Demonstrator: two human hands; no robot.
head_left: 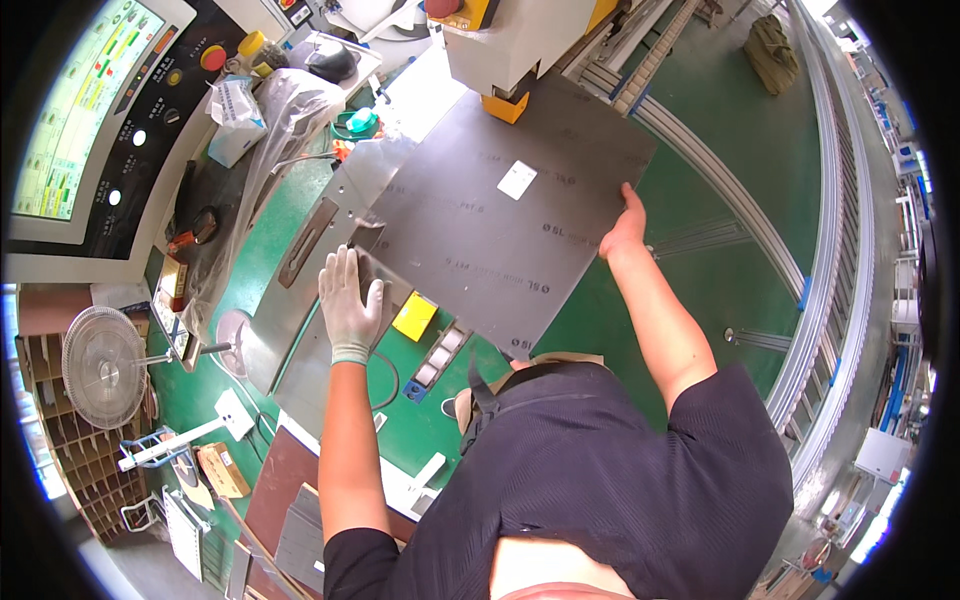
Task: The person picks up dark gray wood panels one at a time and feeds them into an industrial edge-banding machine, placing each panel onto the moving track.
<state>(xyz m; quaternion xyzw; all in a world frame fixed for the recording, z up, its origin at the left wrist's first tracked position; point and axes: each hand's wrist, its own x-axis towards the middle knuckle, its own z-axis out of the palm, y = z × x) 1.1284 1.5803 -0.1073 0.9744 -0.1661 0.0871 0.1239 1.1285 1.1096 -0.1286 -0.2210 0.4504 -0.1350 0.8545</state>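
A large dark grey rectangular panel (470, 245) lies under the machine head, its far edge beneath the yellow-tipped part. A small white label (517, 180) sits on its top face. My right hand (625, 228), bare, holds the panel's right edge; some of its fingers are hidden behind that edge. My left hand (350, 302), in a pale glove, lies flat with fingers stretched out on the metal machine table (300, 330), near the panel's left corner. Below that corner are a yellow block (414, 315) and a roller strip (440, 358).
A machine head (510, 50) overhangs the panel's far side. A control screen (80, 110) with buttons stands at left, beside a plastic-covered side table with a tissue pack (236, 120). A white fan (103, 368) is at lower left. Roller conveyor rails (745, 200) curve along the right.
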